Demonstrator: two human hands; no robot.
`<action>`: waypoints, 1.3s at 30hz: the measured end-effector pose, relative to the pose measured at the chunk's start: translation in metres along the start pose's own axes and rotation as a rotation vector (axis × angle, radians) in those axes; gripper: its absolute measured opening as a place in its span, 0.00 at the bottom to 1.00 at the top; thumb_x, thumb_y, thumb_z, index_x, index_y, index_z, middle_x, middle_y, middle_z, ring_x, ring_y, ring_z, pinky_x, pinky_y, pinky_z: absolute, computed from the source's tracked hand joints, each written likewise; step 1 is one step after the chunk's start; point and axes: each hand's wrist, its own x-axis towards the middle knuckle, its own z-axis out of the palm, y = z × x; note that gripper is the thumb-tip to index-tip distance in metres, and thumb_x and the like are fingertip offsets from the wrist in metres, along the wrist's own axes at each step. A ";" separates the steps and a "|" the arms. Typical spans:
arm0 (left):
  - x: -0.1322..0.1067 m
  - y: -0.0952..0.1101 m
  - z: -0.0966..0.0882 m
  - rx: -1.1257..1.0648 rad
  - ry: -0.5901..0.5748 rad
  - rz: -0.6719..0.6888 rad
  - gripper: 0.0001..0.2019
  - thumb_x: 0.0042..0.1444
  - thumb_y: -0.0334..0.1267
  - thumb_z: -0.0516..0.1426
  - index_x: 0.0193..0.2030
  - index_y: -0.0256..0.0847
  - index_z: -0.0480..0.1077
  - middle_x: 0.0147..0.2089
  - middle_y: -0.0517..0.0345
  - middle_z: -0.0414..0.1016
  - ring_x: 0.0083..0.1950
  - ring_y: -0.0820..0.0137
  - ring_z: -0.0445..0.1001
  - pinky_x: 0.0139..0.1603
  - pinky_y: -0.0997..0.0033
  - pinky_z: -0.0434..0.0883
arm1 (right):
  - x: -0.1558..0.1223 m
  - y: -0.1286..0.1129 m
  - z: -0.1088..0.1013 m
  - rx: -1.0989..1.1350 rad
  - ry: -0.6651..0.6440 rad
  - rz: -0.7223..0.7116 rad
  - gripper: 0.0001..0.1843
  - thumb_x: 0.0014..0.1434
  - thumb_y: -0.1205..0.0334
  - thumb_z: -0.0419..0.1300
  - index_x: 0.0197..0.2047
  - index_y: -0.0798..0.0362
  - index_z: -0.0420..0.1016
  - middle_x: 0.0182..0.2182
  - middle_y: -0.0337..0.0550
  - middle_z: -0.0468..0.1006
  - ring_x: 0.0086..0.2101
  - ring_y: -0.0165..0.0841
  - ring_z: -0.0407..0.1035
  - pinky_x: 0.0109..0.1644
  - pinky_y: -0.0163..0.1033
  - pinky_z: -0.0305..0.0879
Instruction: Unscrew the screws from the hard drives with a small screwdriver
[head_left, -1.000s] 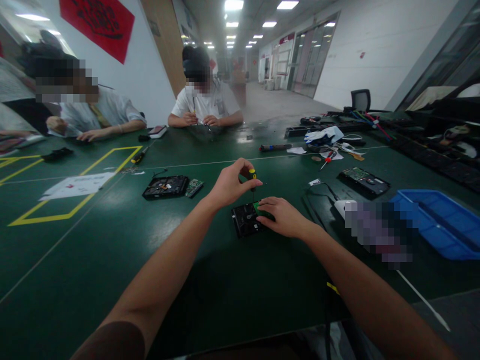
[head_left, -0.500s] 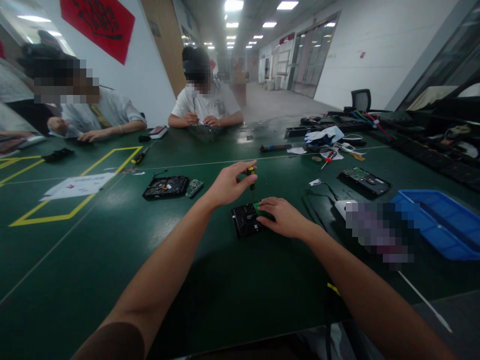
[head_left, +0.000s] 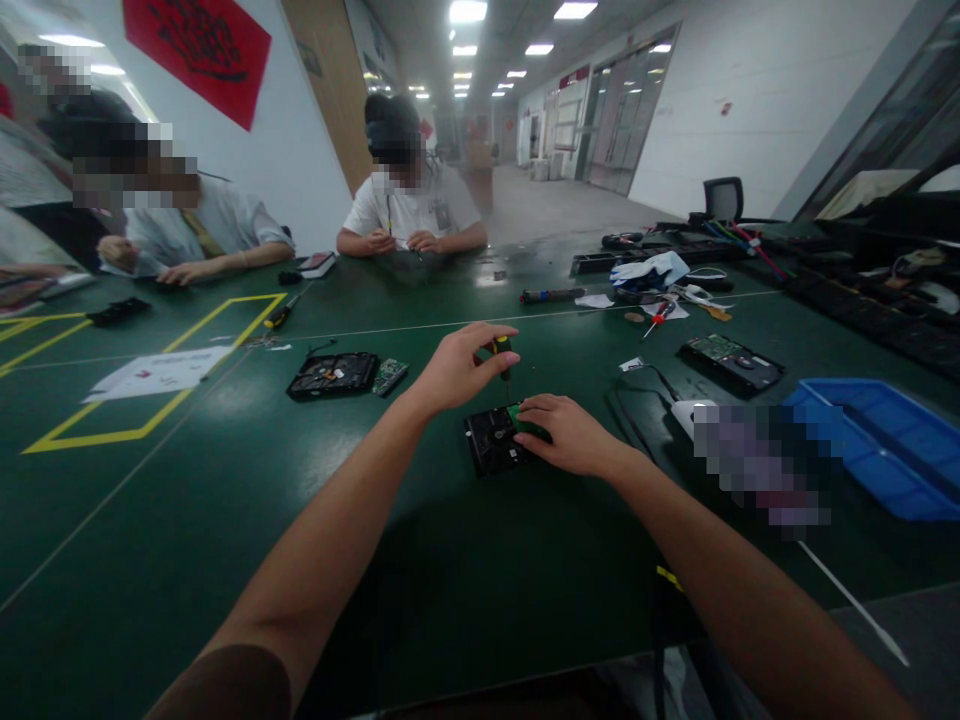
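A black hard drive (head_left: 489, 445) with a green circuit board lies on the green table in front of me. My left hand (head_left: 472, 362) is closed around the yellow-and-black handle of a screwdriver (head_left: 504, 352), which stands upright. Its thin shaft points down to the drive's far edge; the exact contact of the tip is too small to tell. My right hand (head_left: 561, 430) grips the drive from the right, fingers lying over the circuit board and thumb nearer to me. Part of the drive is hidden under those fingers.
To the left lie another hard drive (head_left: 334, 375) and a loose circuit board (head_left: 390, 376). A third drive (head_left: 731, 362) and a blue tray (head_left: 885, 440) are on the right, with a white power strip (head_left: 686, 412). A red screwdriver (head_left: 658, 318) lies farther back. Co-workers sit across the table.
My left fingers have shifted slightly on the screwdriver handle, which remains upright over the drive. My right hand and the hard drive stay in place.
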 end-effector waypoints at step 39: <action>0.000 -0.001 0.003 -0.216 -0.095 -0.046 0.20 0.71 0.36 0.50 0.66 0.45 0.71 0.58 0.50 0.78 0.36 0.73 0.77 0.36 0.70 0.80 | 0.000 0.000 0.000 0.002 -0.004 -0.005 0.19 0.70 0.51 0.59 0.55 0.54 0.81 0.57 0.54 0.79 0.57 0.45 0.72 0.62 0.53 0.66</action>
